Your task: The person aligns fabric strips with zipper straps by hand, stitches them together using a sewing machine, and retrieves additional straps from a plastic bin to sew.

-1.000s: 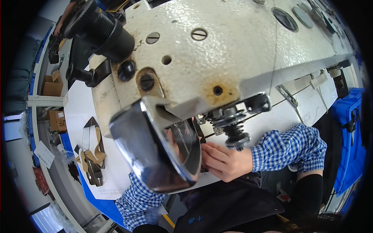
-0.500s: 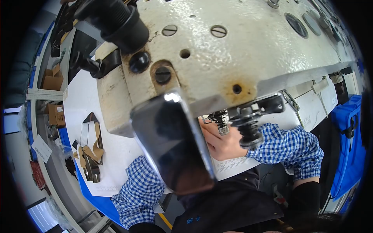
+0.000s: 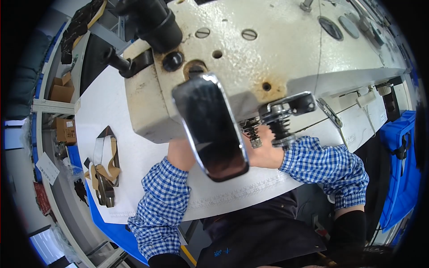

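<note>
A white industrial sewing machine head (image 3: pixel 290 53), rust-stained around its holes, fills the upper view. On its near end a shiny chrome-edged plate (image 3: pixel 210 127) hangs in front of my hands. My left hand (image 3: pixel 180 154) shows only at the wrist and back, low beside that plate; its fingers are hidden. Below the spring-loaded thread tension parts (image 3: pixel 279 127), the back of my right hand (image 3: pixel 267 154) is visible, with its fingers out of sight under the machine. Whatever the hands touch cannot be made out. Both forearms wear blue checked sleeves.
Dark and tan strap-like pieces (image 3: pixel 106 167) lie on the left of the white table (image 3: pixel 232 196), whose front edge carries a printed ruler. Shelves with cardboard boxes (image 3: pixel 65 130) stand at left. A blue bin (image 3: pixel 397 174) is at right.
My left hand's wrist has come into view beside the chrome-edged plate, its forearm reaching further forward. My right hand sits slightly higher in view. The camera view has shifted a little.
</note>
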Available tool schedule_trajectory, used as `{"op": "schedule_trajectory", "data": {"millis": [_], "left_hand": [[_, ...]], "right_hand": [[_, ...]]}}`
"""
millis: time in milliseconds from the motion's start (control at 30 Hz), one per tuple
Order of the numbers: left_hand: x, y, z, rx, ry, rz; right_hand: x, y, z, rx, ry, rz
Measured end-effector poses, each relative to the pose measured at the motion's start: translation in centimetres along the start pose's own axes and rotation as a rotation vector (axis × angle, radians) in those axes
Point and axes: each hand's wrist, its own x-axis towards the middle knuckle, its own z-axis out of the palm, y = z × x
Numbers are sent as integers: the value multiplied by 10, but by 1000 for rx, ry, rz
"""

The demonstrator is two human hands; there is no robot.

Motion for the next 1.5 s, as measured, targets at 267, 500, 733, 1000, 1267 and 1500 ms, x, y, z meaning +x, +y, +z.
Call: {"op": "schedule_trajectory", "data": {"millis": [267,500,733,1000,1267,1500], "left_hand": [[9,13,-10,36,-55,21],[12,27,-15,56,61,58],[31,-9,-34,88,109,97],[69,-46,-32,-140,264,-18],[-80,-15,-124,523,574,-225],[-123,-91,-140,650,377,-482]], "right_hand": [[2,3,-5,-24,-27,-69],[-3,3,6,19,-45,-63],[7,-5,-8,121,-28,-121],[7,-4,-12,191,-140,-194],[3,-7,-11,186,-138,-208],[7,-7,-15,200,-107,-252]]}}
